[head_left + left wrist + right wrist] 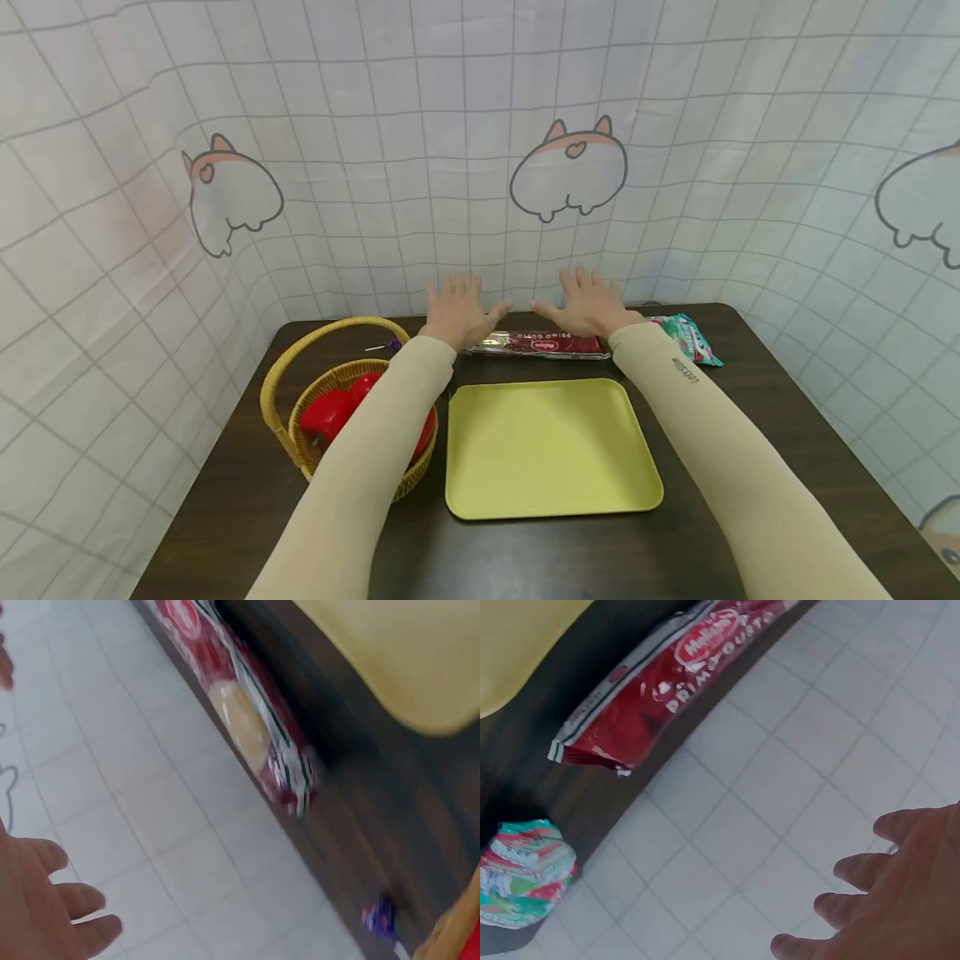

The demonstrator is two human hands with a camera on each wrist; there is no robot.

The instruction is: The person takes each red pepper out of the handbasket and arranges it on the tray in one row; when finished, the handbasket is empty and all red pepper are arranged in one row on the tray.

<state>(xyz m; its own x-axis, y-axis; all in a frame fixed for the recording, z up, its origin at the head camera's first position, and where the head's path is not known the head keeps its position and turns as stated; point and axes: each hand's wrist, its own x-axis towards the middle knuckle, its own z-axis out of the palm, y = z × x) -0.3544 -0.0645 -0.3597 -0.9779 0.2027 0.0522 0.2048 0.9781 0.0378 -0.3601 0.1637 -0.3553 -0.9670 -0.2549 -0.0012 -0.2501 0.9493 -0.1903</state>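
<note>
Left hand and right hand we saw opened out, fingers apart, near the red packet, which lay behind the yellow tray on the table, a basket on our left, a teal bag right.

white grid-lined sheet backdrop; grey-outlined animal drawings; dark wood-grain table

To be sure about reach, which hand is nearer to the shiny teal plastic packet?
Right. The right hand is held out to the left of the teal packet; the left hand is farther left.
</note>
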